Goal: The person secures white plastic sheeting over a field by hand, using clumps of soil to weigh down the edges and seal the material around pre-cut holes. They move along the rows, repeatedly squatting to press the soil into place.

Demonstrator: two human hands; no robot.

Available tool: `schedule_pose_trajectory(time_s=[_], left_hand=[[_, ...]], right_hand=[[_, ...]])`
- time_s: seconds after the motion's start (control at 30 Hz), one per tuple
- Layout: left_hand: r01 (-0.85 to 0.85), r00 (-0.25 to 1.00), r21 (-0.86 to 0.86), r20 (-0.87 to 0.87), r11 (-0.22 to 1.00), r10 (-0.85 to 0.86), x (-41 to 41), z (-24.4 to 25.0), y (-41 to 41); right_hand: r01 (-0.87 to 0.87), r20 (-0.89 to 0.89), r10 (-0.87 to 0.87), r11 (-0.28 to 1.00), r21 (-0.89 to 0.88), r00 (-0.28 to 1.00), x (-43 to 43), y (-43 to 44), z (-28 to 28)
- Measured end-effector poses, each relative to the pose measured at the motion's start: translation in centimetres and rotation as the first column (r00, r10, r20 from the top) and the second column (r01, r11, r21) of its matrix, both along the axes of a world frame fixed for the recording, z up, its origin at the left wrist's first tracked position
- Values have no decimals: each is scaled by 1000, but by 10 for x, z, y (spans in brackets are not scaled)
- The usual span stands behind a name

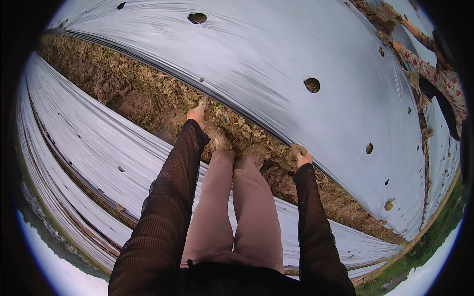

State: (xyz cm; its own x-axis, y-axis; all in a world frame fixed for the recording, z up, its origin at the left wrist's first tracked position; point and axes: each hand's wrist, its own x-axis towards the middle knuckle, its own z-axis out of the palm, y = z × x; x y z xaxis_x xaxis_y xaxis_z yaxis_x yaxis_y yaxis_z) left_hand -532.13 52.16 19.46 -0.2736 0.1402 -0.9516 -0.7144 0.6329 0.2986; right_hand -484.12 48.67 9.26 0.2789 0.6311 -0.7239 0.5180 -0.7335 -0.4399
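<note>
A wide sheet of silver plastic mulch film (255, 63) covers the raised bed in front of me, pierced by planting holes such as the round hole (311, 85). At its near, dark bunched edge, my muddy right hand (300, 155) pinches the film with curled fingers. My left hand (198, 113), also coated in mud, hangs over the furrow soil (148, 94) just short of that same edge. Its fingers are partly hidden, so its grip is unclear. Both black mesh sleeves reach forward on either side of my legs.
Another film-covered bed (100, 137) runs behind my legs. I stand in the muddy furrow, among dry plant bits. At upper right, a co-worker's flowered sleeve (426, 66) leads to muddy hands at a clump of wet soil (387, 18). A small clod (201, 79) lies on the film.
</note>
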Motion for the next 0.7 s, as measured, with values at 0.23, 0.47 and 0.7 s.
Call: schedule_pose_trajectory(time_s=[0.23,0.47,0.7], left_hand=[[75,956,-270,-255,960,-146,0,-100,28],[-1,980,117,-197,993,24,9,-46,-29],[-19,968,175,-244,984,62,20,-11,-44]], right_hand=[[608,-444,-695,715,-345,566,-63,-61,0],[42,-112,-25,987,156,993,-148,-40,44],[701,-408,-913,271,-659,-30,-194,-9,79]])
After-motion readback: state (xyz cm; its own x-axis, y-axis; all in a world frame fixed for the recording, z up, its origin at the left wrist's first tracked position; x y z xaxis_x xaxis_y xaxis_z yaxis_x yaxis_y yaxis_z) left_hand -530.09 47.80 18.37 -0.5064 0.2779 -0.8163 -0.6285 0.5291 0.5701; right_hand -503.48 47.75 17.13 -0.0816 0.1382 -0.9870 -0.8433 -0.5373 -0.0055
